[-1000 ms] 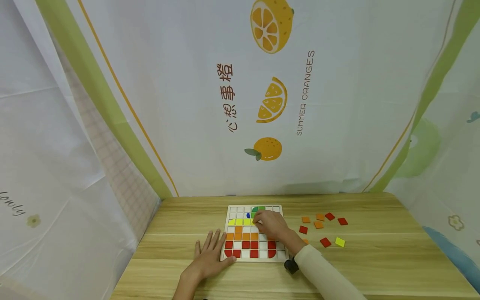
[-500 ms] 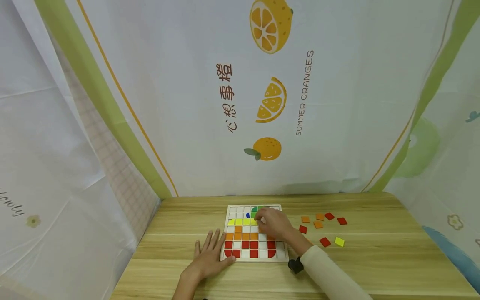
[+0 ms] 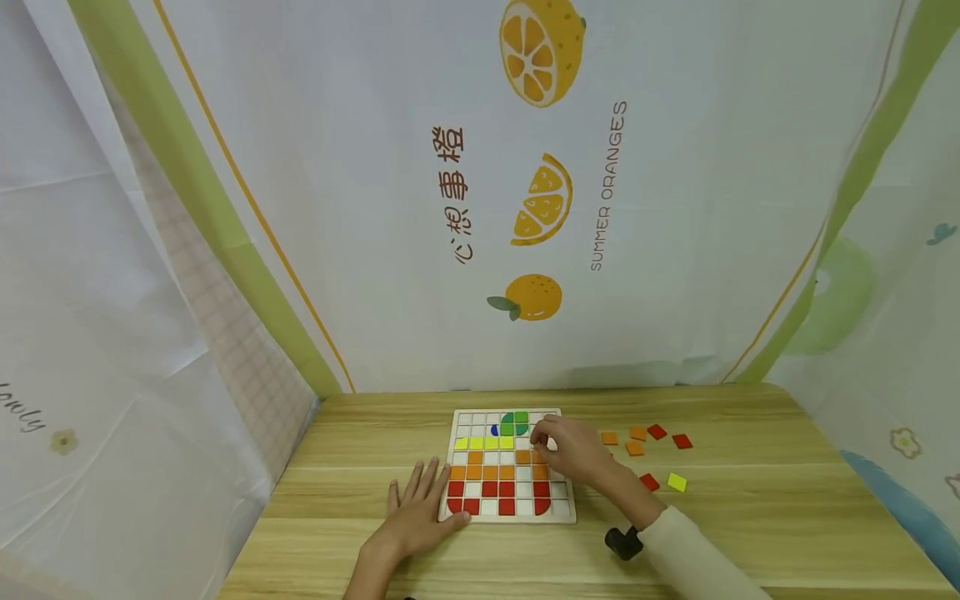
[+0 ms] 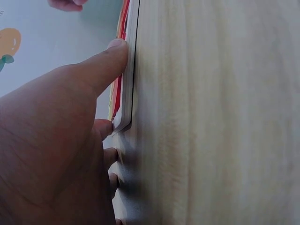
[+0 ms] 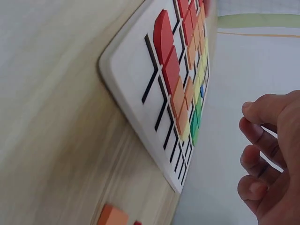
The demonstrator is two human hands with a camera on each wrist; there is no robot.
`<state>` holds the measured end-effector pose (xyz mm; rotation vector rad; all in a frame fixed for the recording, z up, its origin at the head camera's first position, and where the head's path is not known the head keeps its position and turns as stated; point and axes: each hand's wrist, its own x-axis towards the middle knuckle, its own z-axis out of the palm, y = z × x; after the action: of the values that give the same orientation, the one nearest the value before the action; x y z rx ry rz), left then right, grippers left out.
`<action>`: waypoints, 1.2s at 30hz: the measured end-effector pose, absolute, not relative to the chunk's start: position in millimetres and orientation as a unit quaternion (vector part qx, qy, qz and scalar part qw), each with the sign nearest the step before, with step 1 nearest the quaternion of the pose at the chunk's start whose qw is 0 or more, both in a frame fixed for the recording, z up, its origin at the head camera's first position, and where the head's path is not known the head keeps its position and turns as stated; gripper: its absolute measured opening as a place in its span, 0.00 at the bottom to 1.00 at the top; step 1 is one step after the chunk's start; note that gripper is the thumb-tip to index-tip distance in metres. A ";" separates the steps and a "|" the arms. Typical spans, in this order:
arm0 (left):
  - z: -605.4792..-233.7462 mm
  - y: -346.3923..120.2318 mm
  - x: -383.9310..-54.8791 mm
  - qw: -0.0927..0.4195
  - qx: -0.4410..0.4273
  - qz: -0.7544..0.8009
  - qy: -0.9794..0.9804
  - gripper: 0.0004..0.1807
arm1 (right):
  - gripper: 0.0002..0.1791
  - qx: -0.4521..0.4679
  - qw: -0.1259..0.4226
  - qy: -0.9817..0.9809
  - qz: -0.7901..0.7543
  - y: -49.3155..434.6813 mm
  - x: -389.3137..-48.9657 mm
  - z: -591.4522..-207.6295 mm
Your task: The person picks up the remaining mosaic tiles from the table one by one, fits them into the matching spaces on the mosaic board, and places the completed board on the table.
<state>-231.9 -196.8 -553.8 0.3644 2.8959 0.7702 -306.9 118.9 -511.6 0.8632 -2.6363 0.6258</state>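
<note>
A square wooden grid board (image 3: 510,521) lies on the table, partly filled with coloured tiles. My left hand (image 3: 416,517) rests spread at its near left corner. In the left wrist view the thumb (image 4: 105,63) presses along the board's edge. My right hand (image 3: 579,450) hovers over the board's right side, fingers loosely bent. Nothing shows between its thumb and fingertips in the right wrist view. Red tiles (image 3: 507,507) fill parts of the near rows, orange tiles (image 3: 491,472) lie behind them, then a row of yellow tiles (image 3: 483,443). Green tiles (image 3: 521,417) and a small blue tile (image 3: 494,431) sit farther back.
Loose tiles lie right of the board: several orange ones (image 3: 609,437), some red ones (image 3: 682,441) and one yellow tile (image 3: 677,482). The right forearm partly covers this group. A printed curtain (image 3: 420,333) stands behind the table.
My right hand has lifted off the end of the yellow row and moved right, uncovering the green tiles and some orange ones. The left hand has stayed in place.
</note>
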 end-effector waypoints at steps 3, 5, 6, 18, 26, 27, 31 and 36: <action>-557.0 -196.7 -233.5 0.061 0.118 0.248 0.960 0.56 | 0.04 0.297 0.148 -0.918 0.217 128.8 -302.0 -508.3; -555.6 -196.0 -233.5 0.063 0.116 0.249 0.960 0.56 | 0.05 0.292 0.150 -0.919 0.216 135.8 -298.6 -506.6; -555.9 -196.1 -233.8 0.063 0.118 0.251 0.959 0.56 | 0.05 0.292 0.153 -0.919 0.217 139.4 -296.9 -505.7; -558.3 -198.5 -235.0 0.061 0.130 0.253 0.957 0.55 | 0.11 0.277 0.216 -0.909 0.224 190.5 -272.8 -500.8; -555.6 -198.0 -233.6 0.058 0.127 0.255 0.957 0.55 | 0.10 0.242 0.213 -0.919 0.227 224.2 -257.3 -501.6; -555.8 -198.2 -233.7 0.058 0.130 0.255 0.956 0.55 | 0.10 0.239 0.214 -0.920 0.224 227.9 -254.9 -501.7; -544.2 -194.7 -231.4 0.076 0.120 0.242 0.960 0.54 | 0.12 0.226 0.218 -0.923 0.223 241.2 -245.2 -501.1; -547.4 -194.0 -233.7 0.075 0.105 0.226 0.966 0.53 | 0.13 0.199 0.209 -0.930 0.227 256.4 -237.0 -502.1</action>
<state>-233.7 -194.0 -547.4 0.3149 2.8962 0.6777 -237.0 256.4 -502.1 0.5535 -2.5884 0.6322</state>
